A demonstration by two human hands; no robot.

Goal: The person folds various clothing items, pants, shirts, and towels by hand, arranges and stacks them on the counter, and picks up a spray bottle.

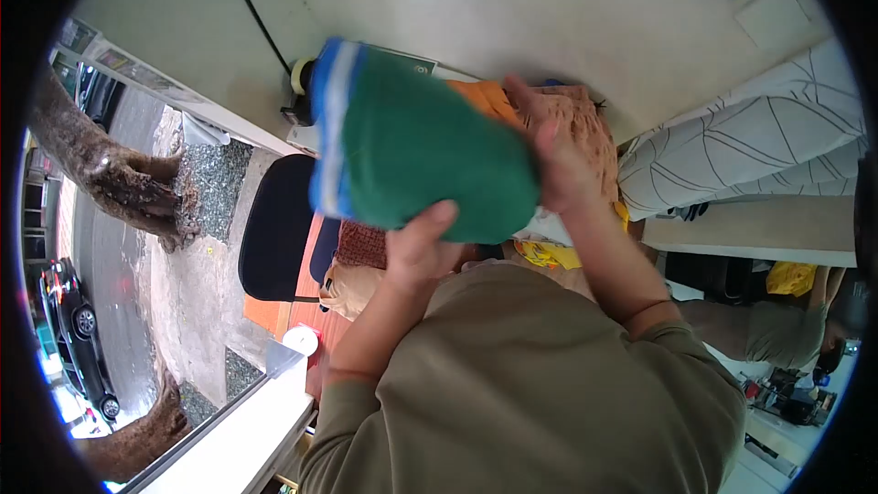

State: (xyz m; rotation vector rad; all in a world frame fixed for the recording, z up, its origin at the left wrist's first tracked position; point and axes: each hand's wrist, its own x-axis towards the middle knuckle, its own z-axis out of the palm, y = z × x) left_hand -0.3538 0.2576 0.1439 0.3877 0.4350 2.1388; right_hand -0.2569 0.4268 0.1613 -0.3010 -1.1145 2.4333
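A folded green cloth (430,146) with a blue and white striped edge is raised in front of my chest. My left hand (419,242) grips its lower edge, the thumb lying over the front and the other fingers hidden behind it. Against the right end of the cloth is my right hand (560,160), slightly blurred, with its thumb and fingers stretched apart. Behind the cloth, a heap of clothes shows in part: an orange piece (485,99), a peach-brown garment (585,128) and a yellow piece (553,254).
A black chair back (277,229) stands at left beside a wooden surface (311,320) carrying a small white round object (300,340). A patterned white curtain (732,146) hangs at right. Past it, a person (777,320) is seen. Outside are tree trunks (110,169) and a car (78,334).
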